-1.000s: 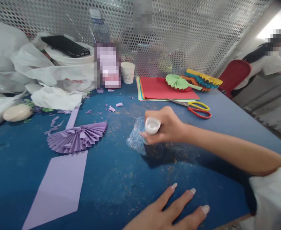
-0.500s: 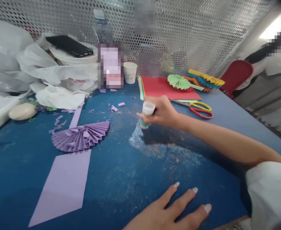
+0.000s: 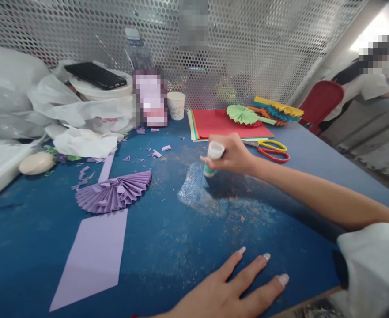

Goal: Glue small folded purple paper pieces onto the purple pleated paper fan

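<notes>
My right hand (image 3: 236,152) is closed around a glue stick (image 3: 215,152), a white tube with a green lower part. It holds the tube roughly upright, low over a whitish, glittery patch (image 3: 192,187) on the blue tabletop; whether the tip touches is unclear. Flat on the table near the front edge lies my left hand (image 3: 229,291), fingers spread and nothing under them that I can see. To the left, a pleated purple paper fan (image 3: 115,192) rests with small scraps on it. A plain purple sheet (image 3: 93,256) lies just in front of the fan.
Scissors (image 3: 273,150) with red and yellow handles lie beyond my right forearm. Behind are coloured paper sheets (image 3: 210,123), a green paper fan (image 3: 243,115) and a paper cup (image 3: 176,106). Plastic bags (image 3: 12,88) and a black phone (image 3: 95,75) crowd the back left. A person sits far right.
My right hand has shifted slightly to the right with the glue stick. My left hand stays flat in place. The camera view has turned a little.
</notes>
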{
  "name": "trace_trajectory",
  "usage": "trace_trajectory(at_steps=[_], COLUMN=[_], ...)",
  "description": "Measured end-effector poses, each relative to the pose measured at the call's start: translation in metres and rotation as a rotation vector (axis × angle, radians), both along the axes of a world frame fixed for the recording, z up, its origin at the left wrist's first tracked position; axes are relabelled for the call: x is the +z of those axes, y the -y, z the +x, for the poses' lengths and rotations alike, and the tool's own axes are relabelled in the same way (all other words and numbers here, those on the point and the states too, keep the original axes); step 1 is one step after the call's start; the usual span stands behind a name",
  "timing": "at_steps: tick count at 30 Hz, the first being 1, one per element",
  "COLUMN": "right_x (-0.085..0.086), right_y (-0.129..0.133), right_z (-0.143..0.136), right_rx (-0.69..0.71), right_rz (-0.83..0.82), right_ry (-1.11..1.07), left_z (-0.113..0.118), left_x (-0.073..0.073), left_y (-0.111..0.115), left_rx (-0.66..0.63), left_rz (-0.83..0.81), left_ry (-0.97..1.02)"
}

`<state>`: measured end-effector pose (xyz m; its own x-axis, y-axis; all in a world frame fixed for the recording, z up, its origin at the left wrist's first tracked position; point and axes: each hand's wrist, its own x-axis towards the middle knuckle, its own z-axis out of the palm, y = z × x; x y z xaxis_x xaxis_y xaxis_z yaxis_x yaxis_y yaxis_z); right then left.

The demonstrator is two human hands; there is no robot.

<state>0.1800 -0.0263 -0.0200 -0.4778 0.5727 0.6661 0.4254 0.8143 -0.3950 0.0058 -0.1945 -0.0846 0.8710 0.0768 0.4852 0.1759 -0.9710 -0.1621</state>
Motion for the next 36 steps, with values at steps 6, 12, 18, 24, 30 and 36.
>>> trace_trajectory(at_steps=[6, 12, 18, 24, 30, 36], right_x=[0.0, 0.004, 0.015, 0.047, 0.054, 0.029], right_y=[0.016, 0.017, 0.04, 0.057, 0.095, 0.129], right_z=[0.003, 0.01, 0.048, 0.076, 0.039, -0.005], right_rx=[0.077, 0.06, -0.293, -0.467, -0.088, 0.304], right_rz=[-0.068, -0.134, -0.221, -0.501, -1.121, -1.465], right_ry=[0.007, 0.055, -0.163, -0.955, -1.364, -1.278], left_z=[-0.001, -0.002, -0.004, -0.012, 0.017, 0.044], left_x=[0.001, 0.002, 0.001, 0.036, 0.06, 0.08], left_y=[-0.001, -0.002, -0.002, -0.003, -0.031, -0.053], left_rx=[-0.013, -0.042, -0.115, -0.208, 0.134, -0.001], left_rz=[0.015, 0.014, -0.079, -0.663, -1.818, -1.805], left_ry=[-0.039, -0.116, -0.115, -0.281, 0.711, 1.129])
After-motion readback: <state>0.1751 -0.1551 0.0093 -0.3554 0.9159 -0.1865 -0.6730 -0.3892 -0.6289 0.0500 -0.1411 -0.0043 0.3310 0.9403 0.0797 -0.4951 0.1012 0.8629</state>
